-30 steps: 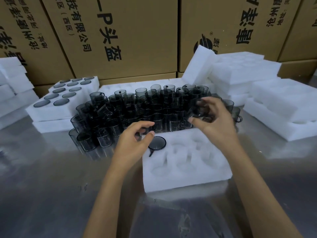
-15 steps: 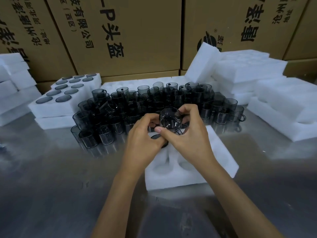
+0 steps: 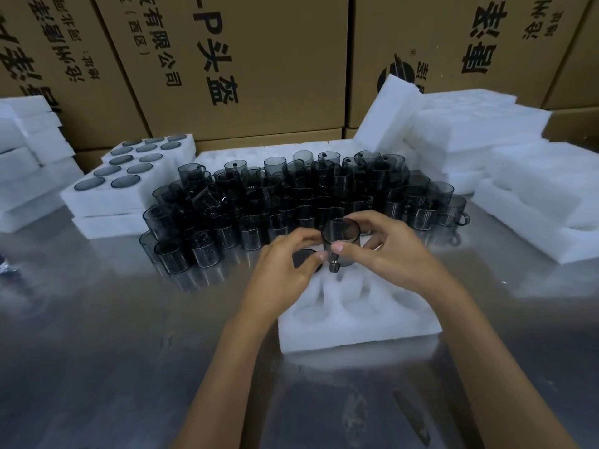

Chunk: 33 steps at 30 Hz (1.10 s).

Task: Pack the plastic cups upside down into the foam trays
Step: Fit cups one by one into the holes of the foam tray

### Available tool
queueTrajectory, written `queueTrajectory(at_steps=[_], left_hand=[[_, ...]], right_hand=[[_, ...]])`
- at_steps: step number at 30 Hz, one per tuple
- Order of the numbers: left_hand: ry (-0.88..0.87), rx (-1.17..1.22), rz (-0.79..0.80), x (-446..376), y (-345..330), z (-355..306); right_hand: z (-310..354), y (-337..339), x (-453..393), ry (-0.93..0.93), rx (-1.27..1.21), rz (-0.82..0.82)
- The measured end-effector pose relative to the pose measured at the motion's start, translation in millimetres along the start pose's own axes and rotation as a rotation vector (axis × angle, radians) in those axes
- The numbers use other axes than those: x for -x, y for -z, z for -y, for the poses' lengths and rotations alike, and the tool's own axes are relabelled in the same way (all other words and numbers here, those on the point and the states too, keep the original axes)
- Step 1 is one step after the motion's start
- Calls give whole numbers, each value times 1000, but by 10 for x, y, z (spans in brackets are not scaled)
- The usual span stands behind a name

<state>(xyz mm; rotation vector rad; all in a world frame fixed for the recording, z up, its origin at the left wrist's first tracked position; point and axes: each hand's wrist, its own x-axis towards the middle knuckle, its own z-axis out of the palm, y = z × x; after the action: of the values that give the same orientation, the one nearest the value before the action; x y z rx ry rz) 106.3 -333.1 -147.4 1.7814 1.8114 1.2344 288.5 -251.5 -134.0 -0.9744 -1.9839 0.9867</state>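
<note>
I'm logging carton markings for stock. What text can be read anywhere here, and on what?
"有限公司": middle cardboard box, small print.
"(西区)": same box, beside it.
"P头盔": same box, large print.
"唐泽": right cardboard box, large print.
Small print on the right box and all print on the left cardboard box: too blurred to read.
Mark on the held cup handle: too small.

The cups (image 3: 291,202) are smoky, see-through plastic with a glossy sheen, and the trays (image 3: 359,322) are white foam, matt and faintly grainy. The table (image 3: 113,335) looks like brushed metal, reflective though blurred; the boxes (image 3: 259,59) behind are matt brown cardboard.
</note>
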Motion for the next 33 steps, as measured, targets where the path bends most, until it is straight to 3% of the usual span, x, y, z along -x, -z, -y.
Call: queueTrajectory(at_steps=[12, 18, 24, 33], left_hand=[[-20, -39, 26, 29, -32, -2], [-23, -70, -6, 31, -107, 1], [-65, -274, 2, 6, -166, 54], [-54, -306, 66, -6, -171, 126]], right_hand=[[-117, 104, -2, -48, 52, 100], [-145, 185, 31, -66, 234, 51], [-113, 177, 74, -134, 367, 133], [-165, 158, 57, -113, 431, 237]])
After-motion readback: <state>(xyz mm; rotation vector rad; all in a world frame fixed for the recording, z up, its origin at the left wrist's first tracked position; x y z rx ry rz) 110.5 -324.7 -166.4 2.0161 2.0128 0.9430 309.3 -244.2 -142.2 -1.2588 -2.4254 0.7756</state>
